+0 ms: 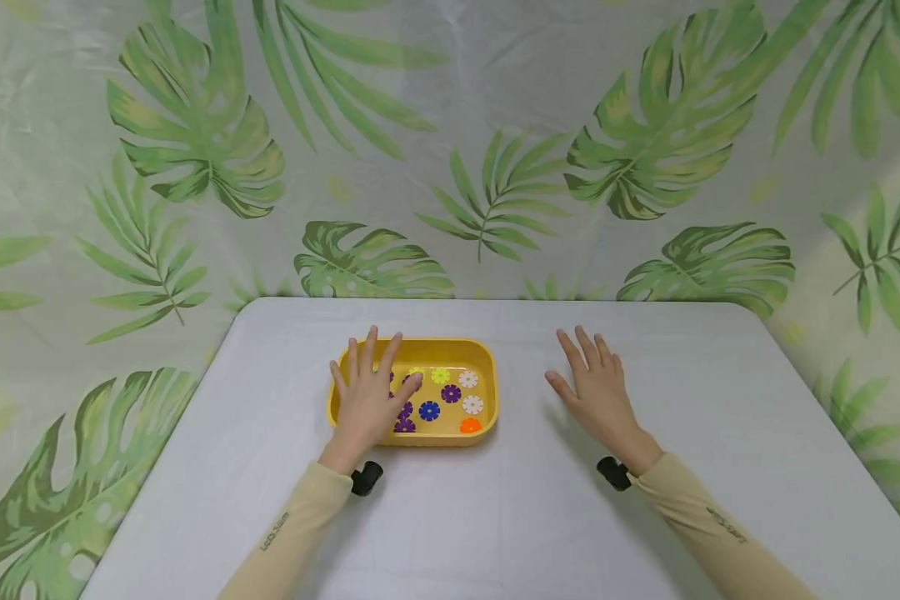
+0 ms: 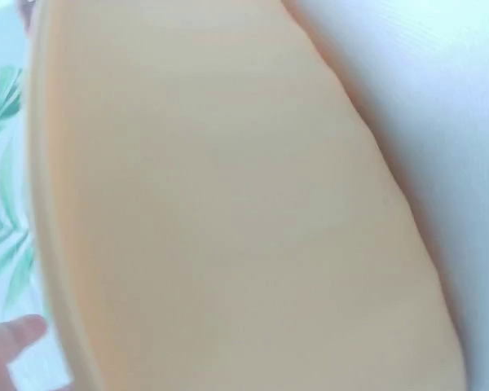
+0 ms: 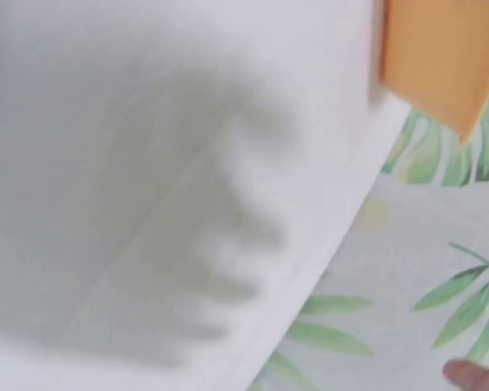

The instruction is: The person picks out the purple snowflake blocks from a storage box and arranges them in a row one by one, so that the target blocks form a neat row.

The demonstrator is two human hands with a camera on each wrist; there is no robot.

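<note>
A yellow plastic tray (image 1: 487,354) lies on the table, holding several flower-shaped discs in purple, blue, white, yellow-green and orange. Over its left part is my left hand (image 1: 367,396), fingers spread and straight, hiding some of the discs. In the left wrist view the tray's outer wall (image 2: 228,195) fills most of the picture, with a fingertip (image 2: 24,330) at the lower left. My right hand (image 1: 596,392) hovers to the right of the tray with its fingers extended and nothing in them. Its shadow falls on the cloth in the right wrist view, where the tray's corner (image 3: 440,65) shows.
The tray stands on a table with a white cloth (image 1: 435,517). Behind and around the table hangs a curtain printed with green leaves (image 1: 487,192). Each wrist carries a small black camera, such as the right one (image 1: 613,473).
</note>
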